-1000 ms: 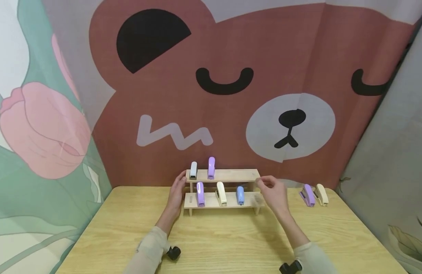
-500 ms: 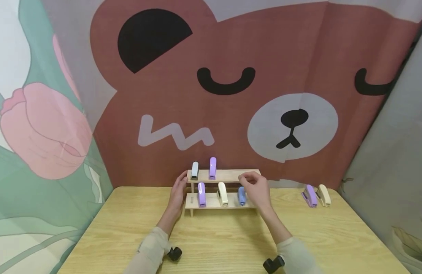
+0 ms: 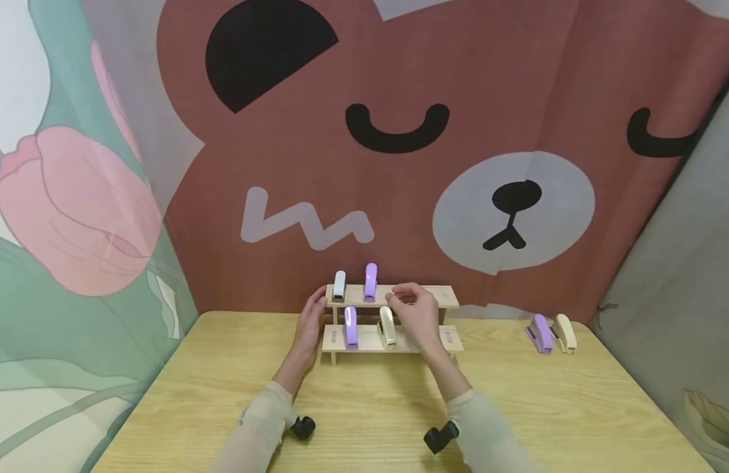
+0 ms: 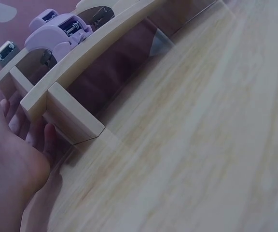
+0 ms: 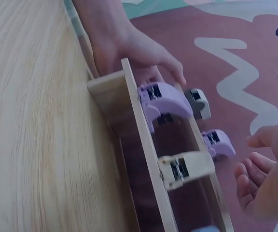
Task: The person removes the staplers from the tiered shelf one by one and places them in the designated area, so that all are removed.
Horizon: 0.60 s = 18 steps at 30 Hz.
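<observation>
A two-tier wooden rack (image 3: 400,348) bears several small staplers. On its upper tier stand a white-grey stapler (image 3: 339,286) and a purple stapler (image 3: 371,282). The lower tier holds another purple stapler (image 3: 351,327) and a cream stapler (image 3: 388,327); a blue edge (image 5: 206,229) shows at the bottom of the right wrist view. My left hand (image 3: 309,328) rests against the rack's left end, fingers alongside it. Above the rack, my right hand (image 3: 420,318) hovers just right of the upper purple stapler, its fingers loosely bent with nothing between them. It hides the lower tier's right part in the head view.
To the right on the wooden table (image 3: 364,407) stand one more purple stapler (image 3: 540,334) and a cream stapler (image 3: 565,334). Behind the table hangs a brown bear-print cloth (image 3: 293,276), close to the rack's back.
My right hand has moved left along the upper tier, from the rack's right end to beside the purple stapler, covering the blue stapler. My left hand has stayed at the rack's left end.
</observation>
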Each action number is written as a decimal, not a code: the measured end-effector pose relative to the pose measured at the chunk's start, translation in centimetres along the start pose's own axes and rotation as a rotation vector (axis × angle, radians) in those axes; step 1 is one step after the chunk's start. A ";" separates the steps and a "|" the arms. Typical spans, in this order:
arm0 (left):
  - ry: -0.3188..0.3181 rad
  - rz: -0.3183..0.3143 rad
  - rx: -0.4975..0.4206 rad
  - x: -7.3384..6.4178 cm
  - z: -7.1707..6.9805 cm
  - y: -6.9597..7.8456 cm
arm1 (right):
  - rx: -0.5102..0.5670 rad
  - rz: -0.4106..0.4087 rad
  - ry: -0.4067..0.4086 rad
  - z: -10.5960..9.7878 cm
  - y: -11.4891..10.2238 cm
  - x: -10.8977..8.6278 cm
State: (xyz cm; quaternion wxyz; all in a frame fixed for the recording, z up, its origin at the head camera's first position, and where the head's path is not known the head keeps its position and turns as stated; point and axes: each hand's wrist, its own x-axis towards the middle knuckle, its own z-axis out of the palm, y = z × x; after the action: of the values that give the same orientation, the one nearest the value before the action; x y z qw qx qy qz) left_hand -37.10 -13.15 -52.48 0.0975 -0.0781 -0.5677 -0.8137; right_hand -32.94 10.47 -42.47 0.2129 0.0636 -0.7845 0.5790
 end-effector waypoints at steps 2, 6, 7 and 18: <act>0.001 -0.001 0.009 -0.1 0.0 0.0 | 0.006 -0.002 -0.011 0.8 -0.1 0.1; 0.005 -0.004 0.018 -0.2 -0.2 -0.1 | -0.018 -0.009 -0.037 2.0 0.1 0.7; 0.008 -0.004 0.019 -0.2 -0.2 -0.1 | -0.026 -0.009 -0.043 2.3 0.0 0.9; -0.004 0.016 0.034 -0.2 0.1 0.0 | -0.112 -0.018 -0.118 3.1 0.0 2.3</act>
State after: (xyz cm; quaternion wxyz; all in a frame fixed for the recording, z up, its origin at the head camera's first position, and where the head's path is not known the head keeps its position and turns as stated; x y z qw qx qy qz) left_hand -36.92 -13.10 -52.48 0.1042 -0.0828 -0.5812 -0.8028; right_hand -35.86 7.89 -42.26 0.1746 0.0925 -0.8263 0.5274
